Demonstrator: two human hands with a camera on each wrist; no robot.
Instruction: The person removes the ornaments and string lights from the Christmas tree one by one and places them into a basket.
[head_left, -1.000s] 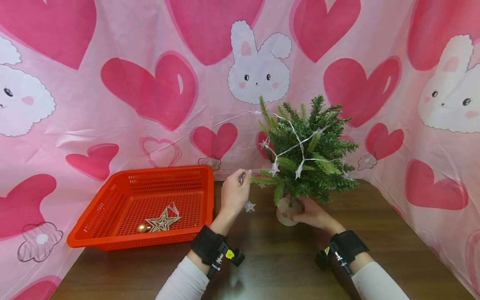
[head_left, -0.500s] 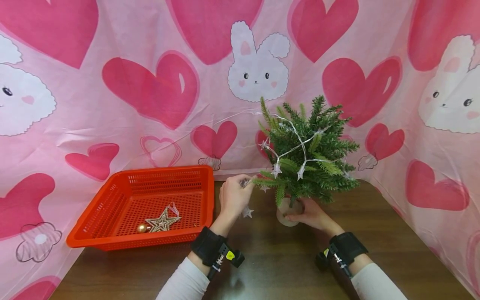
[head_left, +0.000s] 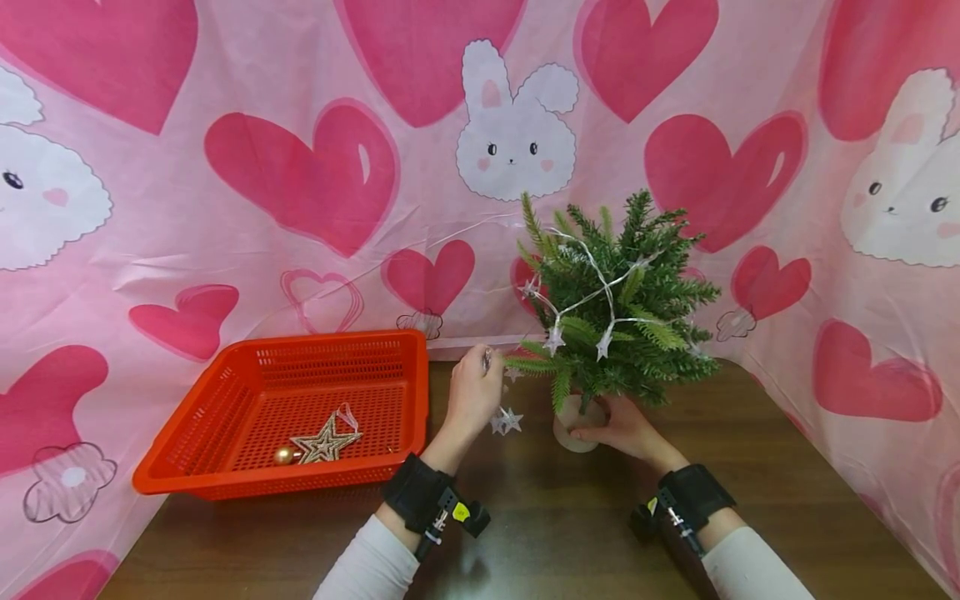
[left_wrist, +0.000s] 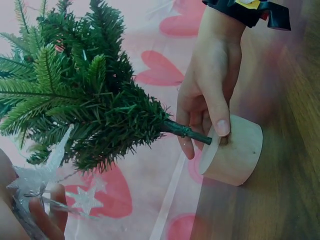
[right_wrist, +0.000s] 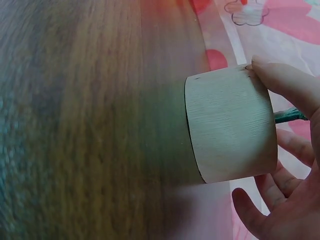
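A small artificial Christmas tree (head_left: 630, 300) stands on a round wooden base (right_wrist: 230, 127). My right hand (head_left: 630, 427) holds that base, thumb on its upper edge and fingers around the far side. A clear string of star lights (head_left: 555, 340) is draped across the front branches. To the left of the tree, my left hand (head_left: 476, 390) holds a bunch of the same lights. In the left wrist view, clear plastic stars (left_wrist: 42, 175) stick out from between its fingers. Loose stars (head_left: 512, 419) dangle beneath this hand.
An orange-red plastic basket (head_left: 262, 479) stands on the brown wooden table (head_left: 547, 533) at the left. Inside lie a glittery gold star ornament (head_left: 327, 442) and a small gold ball (head_left: 283, 456). Behind hangs a pink curtain (head_left: 420, 192) with hearts and rabbits.
My left hand dips a little and rises again beside the tree, still holding the lights. More stars hang below it now. The right hand's thumb has shifted slightly on the base.
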